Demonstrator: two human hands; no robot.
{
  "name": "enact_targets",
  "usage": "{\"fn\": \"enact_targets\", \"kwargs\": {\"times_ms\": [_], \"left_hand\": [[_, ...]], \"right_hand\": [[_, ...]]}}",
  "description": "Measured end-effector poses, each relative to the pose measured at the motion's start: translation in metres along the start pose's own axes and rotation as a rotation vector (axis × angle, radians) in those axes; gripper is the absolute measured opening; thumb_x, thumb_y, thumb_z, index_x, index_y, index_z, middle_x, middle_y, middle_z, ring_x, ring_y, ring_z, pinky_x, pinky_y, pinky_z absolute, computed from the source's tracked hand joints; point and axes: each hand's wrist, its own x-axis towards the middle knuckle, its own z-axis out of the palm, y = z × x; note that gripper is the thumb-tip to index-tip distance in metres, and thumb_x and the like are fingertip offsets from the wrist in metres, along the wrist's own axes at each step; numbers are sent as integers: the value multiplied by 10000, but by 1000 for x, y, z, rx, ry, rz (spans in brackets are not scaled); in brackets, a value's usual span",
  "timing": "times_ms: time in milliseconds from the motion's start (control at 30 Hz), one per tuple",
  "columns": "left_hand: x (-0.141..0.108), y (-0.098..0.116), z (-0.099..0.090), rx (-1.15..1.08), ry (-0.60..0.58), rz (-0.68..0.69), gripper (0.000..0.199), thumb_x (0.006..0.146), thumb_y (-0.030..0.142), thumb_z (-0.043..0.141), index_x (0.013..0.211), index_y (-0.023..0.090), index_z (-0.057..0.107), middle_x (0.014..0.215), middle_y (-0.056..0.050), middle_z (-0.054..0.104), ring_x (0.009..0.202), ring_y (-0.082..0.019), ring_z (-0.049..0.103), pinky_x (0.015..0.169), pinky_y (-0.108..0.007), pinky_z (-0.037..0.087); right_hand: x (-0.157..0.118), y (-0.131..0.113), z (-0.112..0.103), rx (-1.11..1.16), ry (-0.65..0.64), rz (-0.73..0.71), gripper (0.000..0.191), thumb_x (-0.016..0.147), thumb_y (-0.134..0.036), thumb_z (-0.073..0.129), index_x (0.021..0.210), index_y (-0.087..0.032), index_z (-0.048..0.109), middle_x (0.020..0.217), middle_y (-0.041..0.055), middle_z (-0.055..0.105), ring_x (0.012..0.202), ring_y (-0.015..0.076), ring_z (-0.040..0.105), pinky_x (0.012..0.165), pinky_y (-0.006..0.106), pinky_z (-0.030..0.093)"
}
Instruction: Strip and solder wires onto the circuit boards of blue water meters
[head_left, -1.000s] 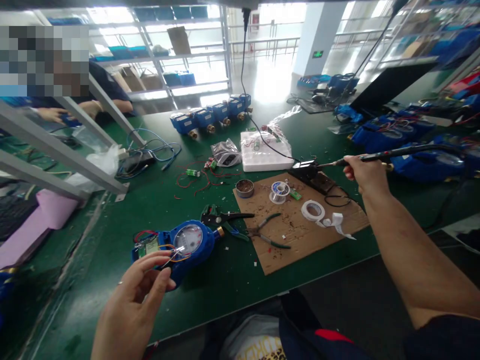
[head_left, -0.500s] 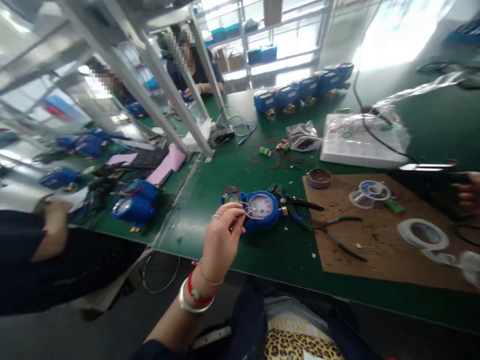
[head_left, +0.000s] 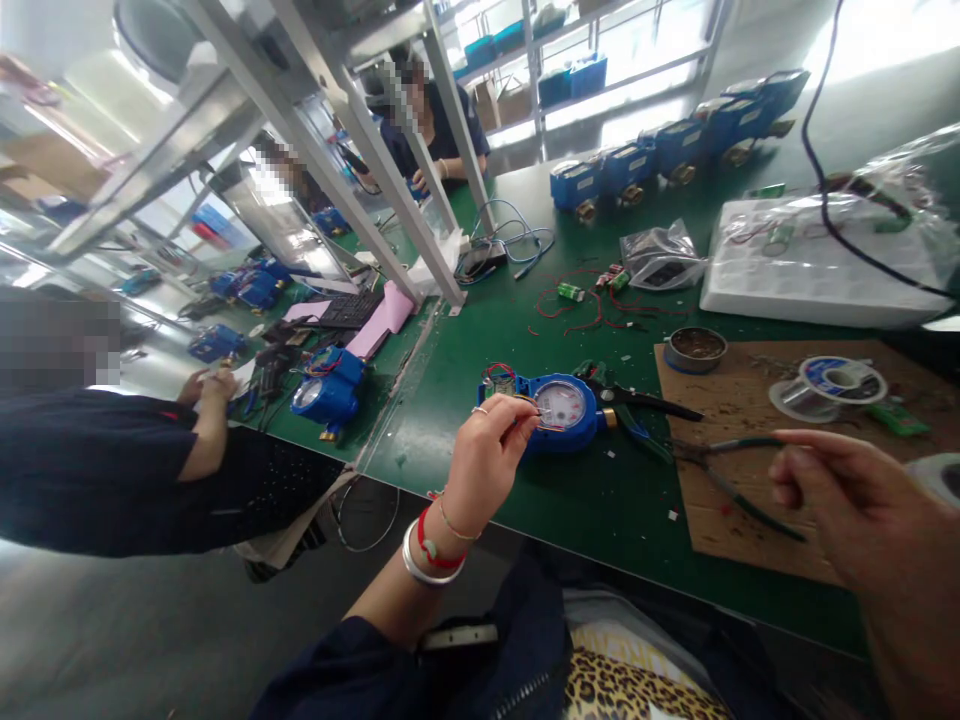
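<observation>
My left hand pinches thin wires over the near side of a blue meter with a round clear dial. A small open compartment with a green board and red wires adjoins the meter's left side, and a brass fitting juts out on the right. At the right, my right hand has its thumb and fingers closed on one handle of the dark-handled pliers, whose jaws point left on the cardboard. Black-handled cutters lie just right of the meter.
Cardboard bears a round tin and a solder spool. Behind lie green batteries, a bag and white foam. Blue meters stand in a row. Metal posts rise left; a co-worker sits there.
My right hand has come from the far right edge to the pliers and closed on a handle. My left hand still pinches the wires. The view has shifted, so the table appears changed in position.
</observation>
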Motion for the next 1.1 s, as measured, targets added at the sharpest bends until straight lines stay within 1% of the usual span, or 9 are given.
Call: {"fn": "enact_targets", "kwargs": {"times_ms": [267,367,467,567,633,700,833,933,1100], "left_hand": [[1,5,9,121,31,1,165,953,272,524,939,205,674,904,-51,625,836,-174,600,762,-293,479],[-3,8,8,179,58,23,197,946,308,539,1068,212,660,1067,-76,603,795,-153,587,745,-290,494],[-20,10,3,154,134,62,307,934,283,565,1238,233,560,1264,-94,524,658,-90,527,719,-283,503],[-48,5,4,61,249,97,188,933,194,531,1115,205,577,1109,-74,570,676,-103,539,752,-296,500],[-67,-3,9,-22,189,25,106,941,191,490,930,190,595,913,-59,597,771,-158,584,758,-311,498],[-82,-12,17,-94,32,-126,181,951,237,471,843,191,608,820,-60,615,810,-193,606,751,-328,501],[-93,-26,28,-390,-111,-464,244,942,356,506,1069,186,628,1062,-109,670,886,-220,662,811,-375,536],[-89,-28,27,-707,-73,-634,408,908,437,567,1220,175,557,1203,-133,644,1065,-263,644,945,-425,512],[-71,-30,13,-956,180,-567,534,863,420,642,1301,145,510,1360,-130,555,1248,-276,528,1095,-407,393]], "right_hand": [[-15,-2,18,110,-148,3,187,861,-430,581,1008,-340,655,756,9,648,633,219,642,625,374,528],[-14,-4,21,117,-209,-46,208,875,-417,577,1036,-307,650,772,18,654,631,208,645,607,354,532],[0,-19,34,84,-341,-185,260,898,-413,554,1078,-249,646,883,48,679,732,202,669,678,353,556],[25,-43,62,-26,-400,-416,309,928,-409,500,1096,-195,646,1137,97,650,988,234,653,879,411,531],[40,-60,84,-80,-402,-510,361,951,-416,449,1128,-163,635,1226,127,616,1114,258,608,972,432,484],[48,-74,104,-137,-428,-521,405,977,-419,378,1153,-150,624,1223,139,631,1152,266,595,986,424,474],[41,-90,123,-357,-468,-479,436,1004,-361,260,1075,-152,636,1062,136,703,985,284,674,832,405,518],[23,-96,122,-549,-436,-484,418,995,-349,274,896,-152,628,873,136,709,789,298,694,661,389,502],[-22,-110,130,-520,-493,-562,423,980,-450,349,831,-155,613,765,110,685,704,277,688,598,363,503]]}}
